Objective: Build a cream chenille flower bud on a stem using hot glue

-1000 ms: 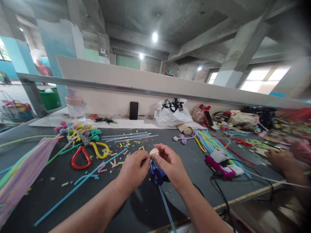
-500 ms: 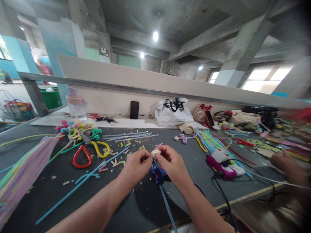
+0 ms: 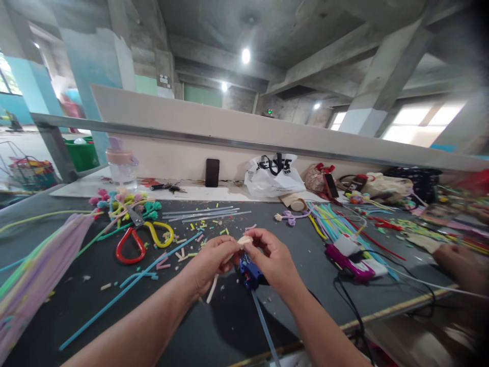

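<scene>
My left hand is closed in a pinch on a cream-coloured pipe cleaner, whose loose tail hangs below the fingers. Its other end is a small bent or coiled lump between both sets of fingertips, and my right hand grips that lump from the right. Just beneath the hands lies a blue glue gun, partly hidden by my right hand. From its rear a translucent glue stick runs toward the table's front edge. Left of the hands, scissors with one red and one yellow handle rest on the dark table.
Pipe-cleaner scraps surround a long blue pipe cleaner. Spare glue sticks lie farther back. Bundled pipe cleaners occupy the left. A magenta power strip with cables sits right, near another person's hand. A phone leans against the partition.
My left hand has turned slightly, and the pipe cleaner's tail now shows below it. The cream lump stays between my fingertips above the glue gun.
</scene>
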A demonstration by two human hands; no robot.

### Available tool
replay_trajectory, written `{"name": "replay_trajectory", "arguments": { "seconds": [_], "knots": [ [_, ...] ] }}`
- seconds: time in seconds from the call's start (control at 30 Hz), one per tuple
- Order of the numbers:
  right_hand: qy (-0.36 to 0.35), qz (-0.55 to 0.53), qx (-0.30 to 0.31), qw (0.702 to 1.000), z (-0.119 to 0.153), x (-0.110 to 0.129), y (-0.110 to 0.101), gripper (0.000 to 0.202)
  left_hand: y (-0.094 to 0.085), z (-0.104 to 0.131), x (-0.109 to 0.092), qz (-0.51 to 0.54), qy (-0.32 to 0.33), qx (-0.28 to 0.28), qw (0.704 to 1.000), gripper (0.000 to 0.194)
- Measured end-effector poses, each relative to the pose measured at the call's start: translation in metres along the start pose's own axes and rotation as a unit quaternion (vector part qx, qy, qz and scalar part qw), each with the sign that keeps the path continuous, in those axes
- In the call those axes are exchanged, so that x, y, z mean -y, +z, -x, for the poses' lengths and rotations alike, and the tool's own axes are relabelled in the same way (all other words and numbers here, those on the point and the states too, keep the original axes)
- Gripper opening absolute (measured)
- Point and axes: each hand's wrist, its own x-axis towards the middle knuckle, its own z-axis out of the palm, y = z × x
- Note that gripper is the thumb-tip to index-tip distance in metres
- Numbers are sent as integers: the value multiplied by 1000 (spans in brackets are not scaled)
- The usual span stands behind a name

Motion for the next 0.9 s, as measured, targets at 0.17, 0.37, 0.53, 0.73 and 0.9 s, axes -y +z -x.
{"name": "replay_trajectory", "arguments": {
  "seconds": [0.17,0.37,0.53,0.73,0.9],
  "knots": [
    [-6,0,7,1000,0,0,-1,16,-1,0,-1,1,6,14,1000,25],
    [-5,-1,13,1000,0,1,-1,16,0,1,-3,2,18,21,1000,26],
    [14,-13,21,1000,-1,1,-1,15,0,1,-4,-1,12,23,1000,26],
    [60,-52,20,997,1,-2,3,15,0,1,-6,-17,-7,29,999,25],
    [94,-78,29,992,-2,-2,4,21,1,0,-7,-47,-26,-1,999,26]
  ]
}}
